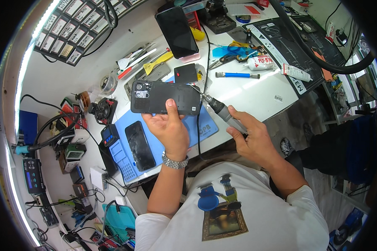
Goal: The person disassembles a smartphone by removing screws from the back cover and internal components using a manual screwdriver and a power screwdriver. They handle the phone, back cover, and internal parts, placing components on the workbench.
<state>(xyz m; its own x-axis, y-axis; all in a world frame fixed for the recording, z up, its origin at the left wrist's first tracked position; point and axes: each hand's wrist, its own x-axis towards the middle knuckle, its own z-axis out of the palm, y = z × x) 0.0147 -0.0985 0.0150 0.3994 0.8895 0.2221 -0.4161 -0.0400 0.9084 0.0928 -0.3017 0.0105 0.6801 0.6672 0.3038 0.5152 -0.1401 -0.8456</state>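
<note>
My left hand (166,129) holds up a black smartphone (165,98) with its back and camera lenses facing me, thumb across the lower edge. In my right hand (254,140) is a grey handheld rotary tool (228,116) with a dark collar and a thin metal bit. The bit points at the phone's right end; whether it touches, I cannot tell. Below the raised phone lies a blue repair mat (207,125), partly hidden by my left hand. Another dark phone (140,145) lies on that mat, beside a small blue-screened device (110,135).
A phone (177,32) leans on a stand at the back. Scissors (228,60), a blue cylindrical tool (237,75) and glue tubes (260,63) lie rightward. A black cable (199,138) crosses the table. A thick dark arm (322,62) overhangs the right. Another person's legs (331,146) are at right.
</note>
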